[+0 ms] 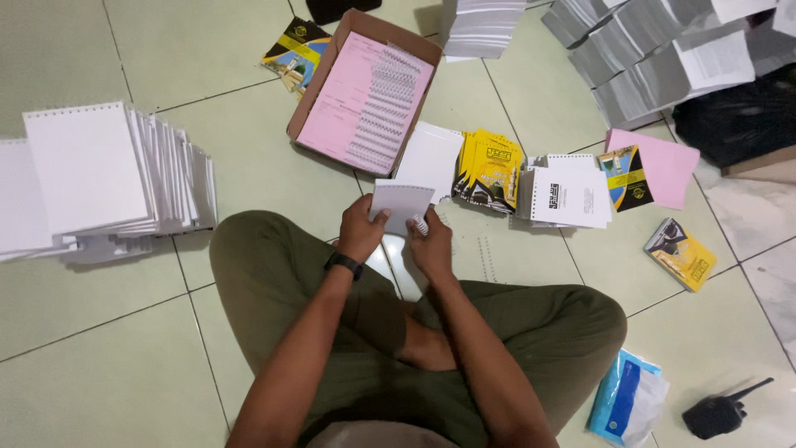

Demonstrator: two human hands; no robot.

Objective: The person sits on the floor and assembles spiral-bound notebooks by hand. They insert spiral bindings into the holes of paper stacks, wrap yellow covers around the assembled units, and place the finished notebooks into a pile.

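**Both hands on 1 booklet, centre frame**

I see my left hand point(361, 232) clamped on the lower left corner of a small white punched paper booklet point(401, 204). My right hand point(433, 246) pinches a white wire spiral binding point(420, 224) at its lower right edge, so the right is nearer. The booklet's long axis tilts toward upper right. Green floor tiles point(99, 348) lie open at lower left; a cardboard box of pink sheets point(348, 108) crowds above.

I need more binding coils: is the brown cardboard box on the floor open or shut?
Open. The brown cardboard box has no lid or flap over it, and pink sheets and white spiral binding coils lie exposed inside.
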